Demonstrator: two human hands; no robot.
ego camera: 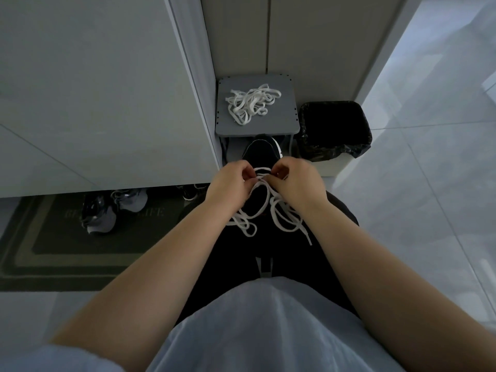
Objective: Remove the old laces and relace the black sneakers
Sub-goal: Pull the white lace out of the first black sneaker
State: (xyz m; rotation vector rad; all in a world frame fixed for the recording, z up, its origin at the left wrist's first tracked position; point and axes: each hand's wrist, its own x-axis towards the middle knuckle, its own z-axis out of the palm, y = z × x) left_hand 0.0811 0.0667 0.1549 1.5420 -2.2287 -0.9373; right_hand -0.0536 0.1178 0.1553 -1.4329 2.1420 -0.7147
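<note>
A black sneaker with a white sole edge rests on my lap, toe pointing away from me. A white lace runs across its eyelets and trails in loose loops over my dark trousers. My left hand pinches the lace at the left eyelets. My right hand pinches the lace at the right eyelets. Both hands hide most of the shoe's middle. A heap of loose white laces lies on the small grey stool beyond the shoe.
A bin with a black liner stands right of the stool. A white cabinet wall rises on the left. Other shoes sit on a dark doormat at the left. Pale tiled floor stretches to the right.
</note>
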